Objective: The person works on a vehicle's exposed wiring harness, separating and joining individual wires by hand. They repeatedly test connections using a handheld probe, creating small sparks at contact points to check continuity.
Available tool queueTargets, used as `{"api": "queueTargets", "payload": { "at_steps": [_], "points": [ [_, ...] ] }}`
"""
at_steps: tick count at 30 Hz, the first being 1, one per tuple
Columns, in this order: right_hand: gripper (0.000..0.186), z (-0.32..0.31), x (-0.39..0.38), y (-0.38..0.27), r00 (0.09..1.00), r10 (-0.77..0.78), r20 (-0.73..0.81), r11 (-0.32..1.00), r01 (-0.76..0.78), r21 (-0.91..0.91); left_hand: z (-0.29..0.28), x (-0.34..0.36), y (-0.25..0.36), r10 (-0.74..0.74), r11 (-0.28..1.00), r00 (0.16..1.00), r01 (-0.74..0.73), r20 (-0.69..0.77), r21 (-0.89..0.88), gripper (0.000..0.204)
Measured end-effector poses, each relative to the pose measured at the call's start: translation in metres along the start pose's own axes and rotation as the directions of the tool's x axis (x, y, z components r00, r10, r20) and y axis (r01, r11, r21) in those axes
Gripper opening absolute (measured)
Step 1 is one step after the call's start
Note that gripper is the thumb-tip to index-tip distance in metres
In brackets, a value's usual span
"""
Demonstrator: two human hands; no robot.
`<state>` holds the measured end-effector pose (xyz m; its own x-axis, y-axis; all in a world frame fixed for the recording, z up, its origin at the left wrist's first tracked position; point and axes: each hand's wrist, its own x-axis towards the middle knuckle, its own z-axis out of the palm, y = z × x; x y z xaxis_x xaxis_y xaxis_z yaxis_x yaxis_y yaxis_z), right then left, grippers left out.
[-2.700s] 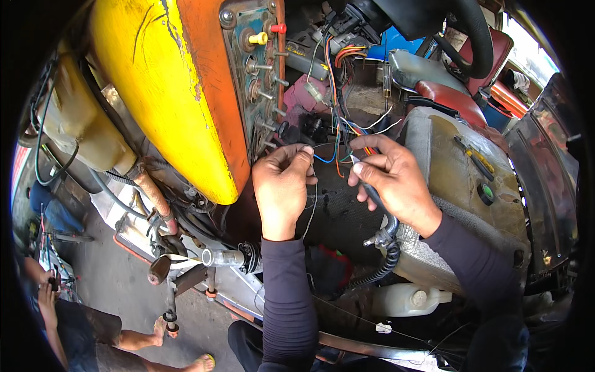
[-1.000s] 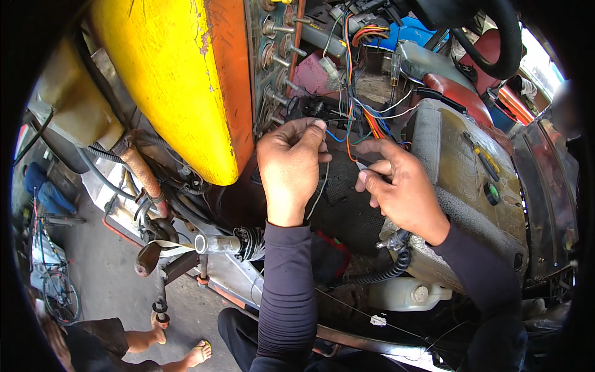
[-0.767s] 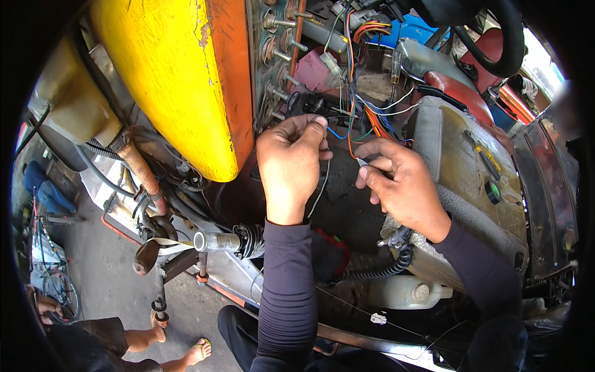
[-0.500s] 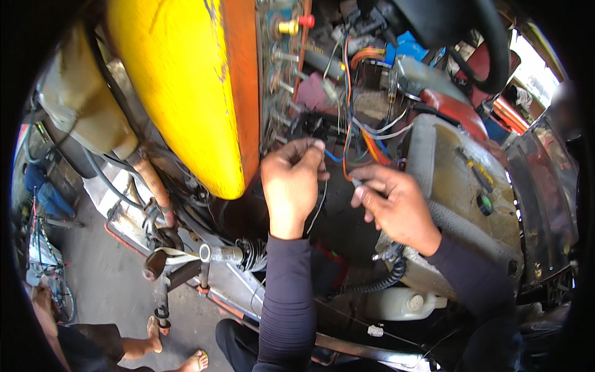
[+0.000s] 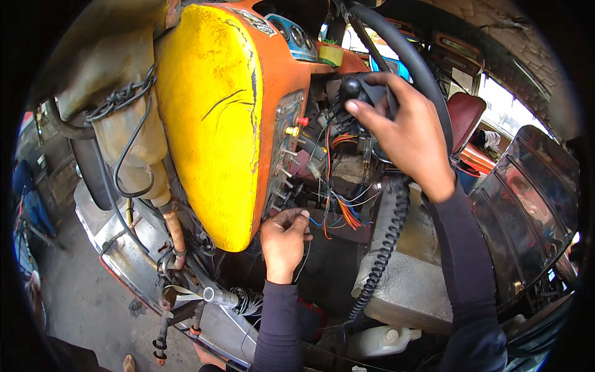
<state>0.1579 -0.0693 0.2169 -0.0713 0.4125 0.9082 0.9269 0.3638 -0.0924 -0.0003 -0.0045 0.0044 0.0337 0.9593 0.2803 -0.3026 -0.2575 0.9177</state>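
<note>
Up and away from the wires [image 5: 330,192] has gone the right hand [image 5: 406,127], which half a second ago was at the tip of the orange wire [image 5: 326,229]; now it is by the black knob [image 5: 351,87] under the steering wheel [image 5: 427,68]. Its thumb and forefinger stand apart around the knob, whether touching it I cannot tell; the other fingers are partly hidden, so whether anything sits in the palm does not show. Coiled cord [image 5: 379,260] has risen too, its upper end just below that wrist. View has tilted up, bringing in the dials [image 5: 290,31].

Left hand [image 5: 282,239] has kept its pinch, fingertips closed on the end of the blue wire [image 5: 315,222], with a pale wire [image 5: 304,263] trailing beneath. So, as I judge it, the wiring is in one hand only, and the orange end hangs loose.

Edges: the left hand is just beside the lower tip of the yellow panel [image 5: 217,124], below the switch panel [image 5: 284,124], tight on that side. More room lies to its right, over the dark floor [image 5: 334,273], as far as the grey box [image 5: 406,282]. The right hand is hemmed by the wheel's rim, with the cord hanging below.
</note>
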Motion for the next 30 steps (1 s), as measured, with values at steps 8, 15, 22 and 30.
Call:
{"api": "queueTargets", "payload": {
  "at_steps": [8, 15, 22, 30],
  "points": [
    [0.039, 0.022, 0.022, 0.014, 0.965, -0.248, -0.089, 0.964, 0.236, -0.125, -0.001, 0.001, -0.006, 0.004, 1.000, 1.000, -0.004, 0.005, 0.006, 0.019],
    [0.037, 0.029, 0.023, 0.021, 0.933, -0.335, -0.128, 0.932, 0.308, -0.190, 0.000, 0.001, -0.003, 0.003, 1.000, 1.000, -0.003, 0.006, 0.013, 0.018],
    [0.039, 0.026, 0.021, 0.013, 0.963, -0.240, -0.122, 0.958, 0.214, -0.191, 0.000, 0.001, -0.003, 0.005, 1.000, 1.000, -0.005, 0.001, -0.006, 0.018],
    [0.056, 0.010, -0.026, 0.015, 0.972, 0.178, 0.154, 0.862, -0.229, 0.452, -0.001, 0.004, -0.008, 0.005, 1.000, 1.000, -0.005, 0.005, -0.001, 0.019]
  ]
}}
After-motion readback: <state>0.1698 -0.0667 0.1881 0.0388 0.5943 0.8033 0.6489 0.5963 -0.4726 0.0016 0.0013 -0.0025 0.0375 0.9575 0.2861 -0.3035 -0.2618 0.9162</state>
